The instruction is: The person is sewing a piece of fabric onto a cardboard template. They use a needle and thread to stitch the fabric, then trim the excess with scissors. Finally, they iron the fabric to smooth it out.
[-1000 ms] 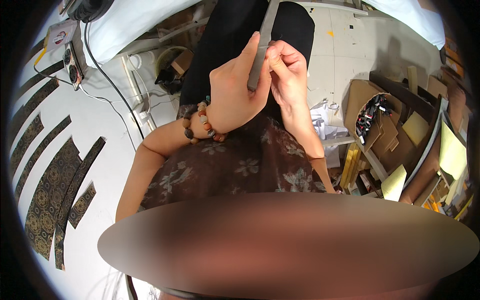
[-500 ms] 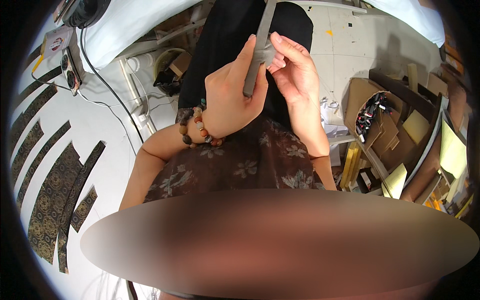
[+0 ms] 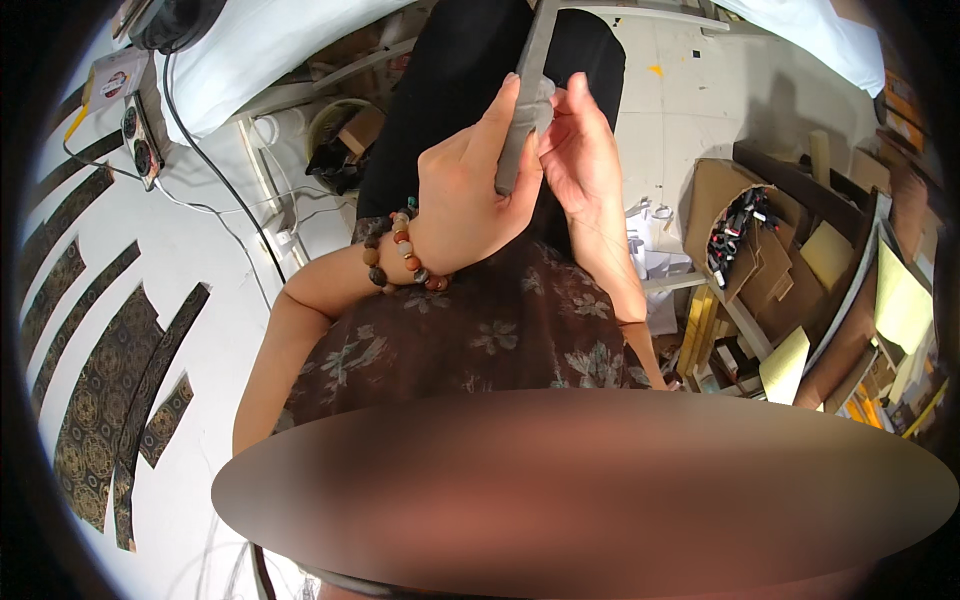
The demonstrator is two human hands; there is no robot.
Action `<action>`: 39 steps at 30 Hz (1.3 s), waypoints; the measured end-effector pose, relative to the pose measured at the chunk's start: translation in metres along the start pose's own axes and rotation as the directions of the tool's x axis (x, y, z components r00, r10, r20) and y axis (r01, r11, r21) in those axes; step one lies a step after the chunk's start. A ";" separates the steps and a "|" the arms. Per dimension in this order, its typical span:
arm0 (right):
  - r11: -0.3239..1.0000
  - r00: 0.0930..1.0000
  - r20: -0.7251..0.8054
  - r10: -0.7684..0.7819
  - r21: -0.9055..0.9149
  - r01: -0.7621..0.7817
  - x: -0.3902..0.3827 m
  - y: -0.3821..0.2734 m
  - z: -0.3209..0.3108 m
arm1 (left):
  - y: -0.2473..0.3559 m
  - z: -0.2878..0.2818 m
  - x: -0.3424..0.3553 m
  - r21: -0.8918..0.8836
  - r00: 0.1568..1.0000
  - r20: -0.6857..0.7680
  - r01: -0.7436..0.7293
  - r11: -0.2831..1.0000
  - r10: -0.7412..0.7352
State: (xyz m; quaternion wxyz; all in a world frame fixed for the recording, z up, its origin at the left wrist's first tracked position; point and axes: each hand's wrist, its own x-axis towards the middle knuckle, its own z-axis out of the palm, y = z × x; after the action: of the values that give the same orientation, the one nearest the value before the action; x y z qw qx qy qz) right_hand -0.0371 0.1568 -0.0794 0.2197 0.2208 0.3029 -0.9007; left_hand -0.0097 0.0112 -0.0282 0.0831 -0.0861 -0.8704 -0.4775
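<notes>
A long, flat grey bar (image 3: pixel 520 150) stands at a slant above my lap, its far end running past the top of the picture. My left hand (image 3: pixel 455 185) is closed around its lower part, with a finger laid along the side. Partway up, a soft-looking grey piece (image 3: pixel 533 108) is wrapped or bunched on the bar; its kind cannot be made out. Beside it on the right is my right hand (image 3: pixel 583 160), thumb raised and apart, fingers loosely bent against the grey piece. Some of those fingertips are hidden behind the bar.
Patterned dark fabric strips (image 3: pixel 105 410) lie on the white table (image 3: pixel 215 330) at left, near a black cable (image 3: pixel 215 160) and power strip (image 3: pixel 143 140). Below is a bin (image 3: pixel 335 150). Cardboard boxes (image 3: pixel 715 185), a bundle of pens (image 3: pixel 738 230) and boards crowd the right.
My right thumb has lifted off the grey piece and the right hand has shifted slightly. The grey piece now sits more bunched at the bar. My left hand keeps its hold.
</notes>
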 end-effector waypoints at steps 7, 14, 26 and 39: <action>0.987 0.998 -0.052 0.032 -0.153 -0.040 -0.013 -0.010 0.027 | -0.001 0.001 0.001 -0.022 1.000 -0.002 -0.021 1.000 0.021; 0.998 0.996 0.066 0.056 0.010 -0.056 -0.009 -0.023 0.026 | 0.001 0.000 0.002 -0.007 1.000 0.012 0.013 1.000 -0.013; 0.989 0.991 0.067 -0.119 -0.081 0.124 -0.005 -0.003 0.006 | -0.001 -0.002 -0.004 -0.041 0.999 0.025 0.022 0.999 -0.021; 0.970 0.992 0.016 -0.123 -0.210 0.124 -0.006 0.011 0.007 | 0.001 0.004 -0.001 -0.030 1.000 -0.028 -0.004 1.000 0.003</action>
State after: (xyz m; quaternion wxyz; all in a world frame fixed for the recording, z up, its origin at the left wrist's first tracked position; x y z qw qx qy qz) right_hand -0.0287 0.1458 -0.0764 0.1858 0.1755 0.4093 -0.8758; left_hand -0.0083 0.0152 -0.0300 0.0946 -0.0822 -0.8617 -0.4918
